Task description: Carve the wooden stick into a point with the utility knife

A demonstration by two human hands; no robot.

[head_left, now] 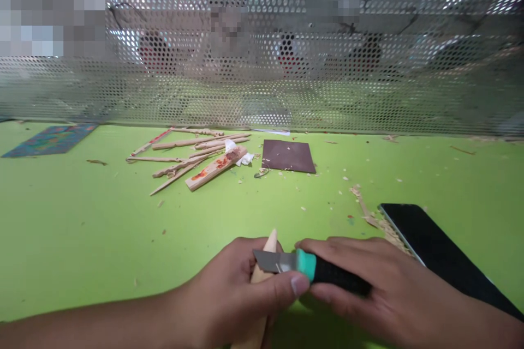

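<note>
My left hand [233, 289] is closed around a pale wooden stick [268, 245] whose pointed tip juts up past my fingers. Its thumb presses on the back of a knife blade [268, 262]. My right hand [385, 289] grips the knife's black handle [339, 278] with a teal collar, and the short grey blade lies across the stick near its tip. Both hands meet at the near edge of a bright green table [82, 229].
Several carved wooden sticks [192, 152] and a paint-stained flat strip lie in a pile farther back. A dark brown sandpaper square [287, 156] sits beside them. A black phone [438, 251] lies to the right among wood shavings. A perforated metal screen [262, 65] walls the far edge.
</note>
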